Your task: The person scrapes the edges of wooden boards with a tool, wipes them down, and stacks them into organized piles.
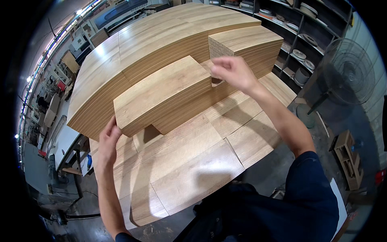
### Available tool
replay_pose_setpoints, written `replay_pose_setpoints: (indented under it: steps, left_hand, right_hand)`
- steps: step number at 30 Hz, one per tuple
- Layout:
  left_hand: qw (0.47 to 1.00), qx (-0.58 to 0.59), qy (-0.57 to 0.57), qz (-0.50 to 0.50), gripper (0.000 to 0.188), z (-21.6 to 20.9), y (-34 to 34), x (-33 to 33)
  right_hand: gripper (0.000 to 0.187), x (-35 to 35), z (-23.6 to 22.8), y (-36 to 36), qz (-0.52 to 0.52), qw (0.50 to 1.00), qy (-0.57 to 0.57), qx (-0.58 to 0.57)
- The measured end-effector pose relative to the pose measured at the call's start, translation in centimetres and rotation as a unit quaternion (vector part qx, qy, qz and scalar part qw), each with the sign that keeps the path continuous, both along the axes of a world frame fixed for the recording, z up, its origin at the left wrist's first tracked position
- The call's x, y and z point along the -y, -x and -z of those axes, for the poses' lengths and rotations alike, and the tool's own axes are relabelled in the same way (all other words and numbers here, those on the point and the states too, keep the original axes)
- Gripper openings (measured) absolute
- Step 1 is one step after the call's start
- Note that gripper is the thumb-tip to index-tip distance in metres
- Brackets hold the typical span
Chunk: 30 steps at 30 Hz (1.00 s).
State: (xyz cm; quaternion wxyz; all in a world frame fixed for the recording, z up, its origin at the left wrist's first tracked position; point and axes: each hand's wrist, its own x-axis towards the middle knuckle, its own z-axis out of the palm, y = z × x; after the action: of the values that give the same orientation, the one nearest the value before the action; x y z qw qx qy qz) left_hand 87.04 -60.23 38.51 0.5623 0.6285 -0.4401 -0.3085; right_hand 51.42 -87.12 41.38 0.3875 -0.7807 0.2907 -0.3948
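A middle stack of wood-grain boards (165, 90) lies in front of me, its upper boards jutting out past the lower ones on the left. My left hand (108, 144) is at that stack's left end, fingers fairly straight and touching the end edges. Above the gap by the stack's right end is my right hand (234, 72), its fingers curled in and nothing visible in them. Right of the gap stands a shorter block of stacked boards (248, 40) with a bare chipboard end.
A wide pile of large panels (161, 36) rises behind the stacks. More wood-grain panels (193, 161) lie flat beneath and nearer me. Shelves with rolls (302, 40) stand at the far right, beside a floor fan (346, 72). A wooden crate (347, 161) rests on the floor.
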Motion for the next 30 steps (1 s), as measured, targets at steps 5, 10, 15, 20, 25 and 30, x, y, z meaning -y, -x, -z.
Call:
replay_pose_setpoints:
  steps: [5, 10, 15, 20, 25, 30]
  left_hand:
    - [0.988, 0.134, 0.018, -0.070, 0.061, 2.8, 3.9, 0.8]
    - [0.987, 0.112, 0.041, -0.109, 0.051, 2.9, 6.2, 2.8]
    - [0.984, 0.132, 0.065, -0.102, 0.054, 2.6, 8.3, 5.0]
    - [0.984, 0.125, 0.085, -0.090, 0.063, 2.3, 10.1, 6.3]
    - [0.982, 0.149, 0.088, -0.082, 0.065, 2.5, 10.7, 7.0]
    - [0.983, 0.138, 0.077, -0.096, 0.064, 2.7, 11.2, 7.4]
  right_hand:
    - [0.026, -1.2, 5.4, 2.9, 0.019, 0.999, -0.016, -0.034]
    - [0.021, 0.1, 6.8, 1.9, 0.029, 0.998, -0.018, -0.060]
    - [0.029, 1.7, 6.7, 2.3, 0.053, 0.995, -0.084, 0.006]
    - [0.036, 3.5, 7.5, 3.5, 0.111, 0.991, -0.070, -0.016]
    - [0.039, 4.1, 7.3, 4.5, 0.111, 0.991, -0.079, 0.005]
    - [0.036, 5.0, 8.2, 4.8, 0.076, 0.985, -0.148, 0.036]
